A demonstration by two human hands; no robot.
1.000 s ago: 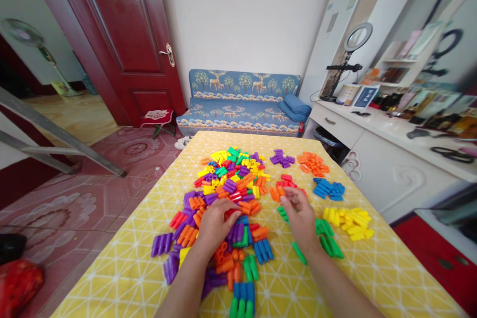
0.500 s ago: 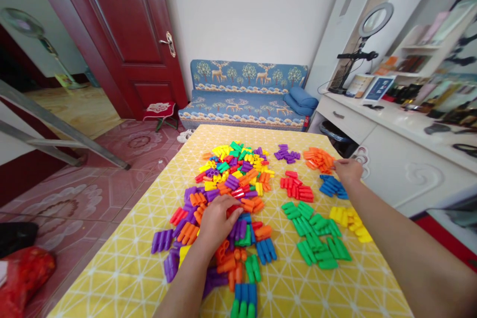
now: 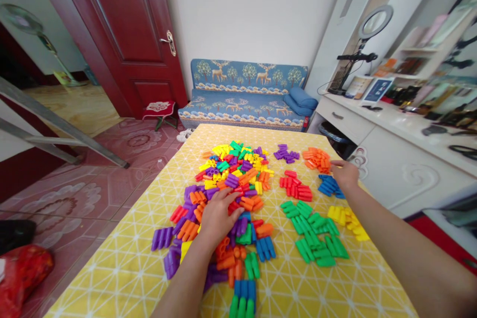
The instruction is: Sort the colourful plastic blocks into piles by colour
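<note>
My left hand [image 3: 218, 213] reaches over a mixed heap of coloured plastic tube blocks [image 3: 233, 179], palm down. Its thumb and fingers are apart, on either side of a red block [image 3: 233, 206] in the heap. Close to the right table edge, the fingers of my right hand [image 3: 346, 174] stretch toward a pile of orange blocks [image 3: 316, 159], at its right side. Those fingers look slightly apart, with no block visible in them. Blue blocks [image 3: 330, 185] lie just below that hand, partly covered by the wrist.
Single-colour groups lie on the right: purple [image 3: 286, 153], red [image 3: 295, 186], green [image 3: 315, 233] and yellow [image 3: 348, 221]. A yellow patterned cloth [image 3: 122, 263] covers the table. Beyond stand a blue sofa [image 3: 242, 102] and, at right, a white dresser [image 3: 402, 159].
My left hand has shifted slightly within the heap, its fingers a little more spread. My right hand stays beside the orange pile. The view has turned very slightly.
</note>
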